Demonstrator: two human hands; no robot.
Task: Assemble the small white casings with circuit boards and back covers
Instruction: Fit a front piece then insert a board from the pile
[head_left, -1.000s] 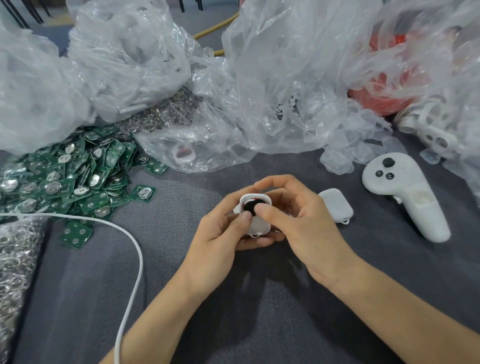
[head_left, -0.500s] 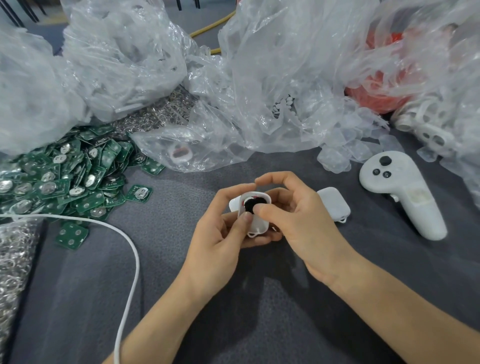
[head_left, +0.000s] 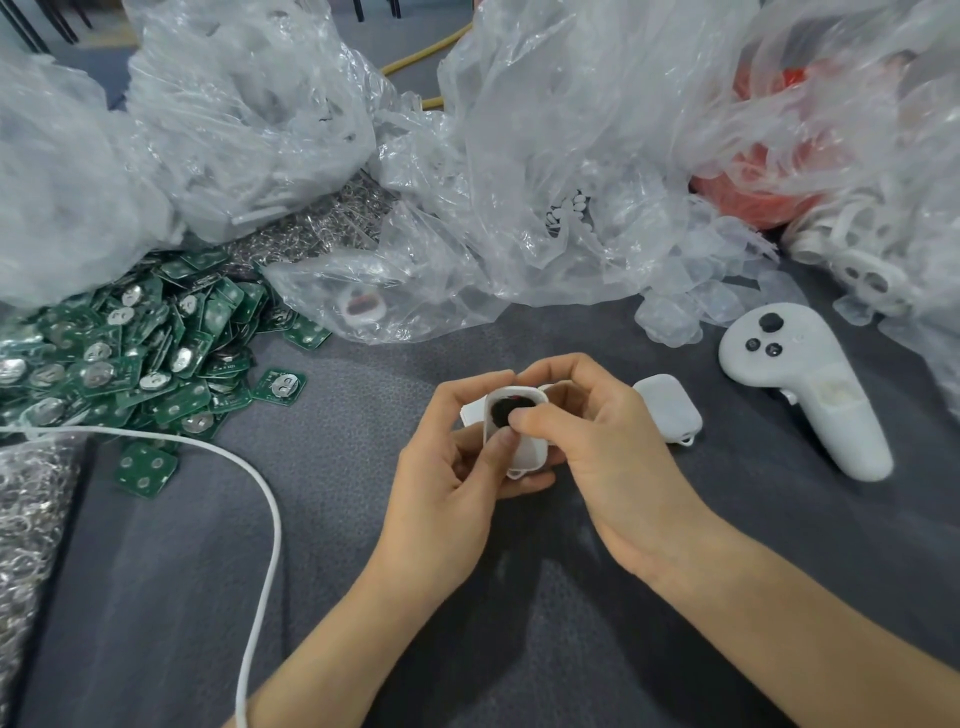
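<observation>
On the left lay a pile of green boards (head_left: 130, 358), so I think many casings were left to build. In the middle the left hand (head_left: 441, 473) held a white casing (head_left: 530, 451) from below and the right hand (head_left: 608, 452) pinched it, its thumb pressing a dark part inside; the back cover was not on yet. The casing's open side faced up, its long way ran far to near with the loop end near, and a closed casing (head_left: 667, 408) lay just to the right.
</observation>
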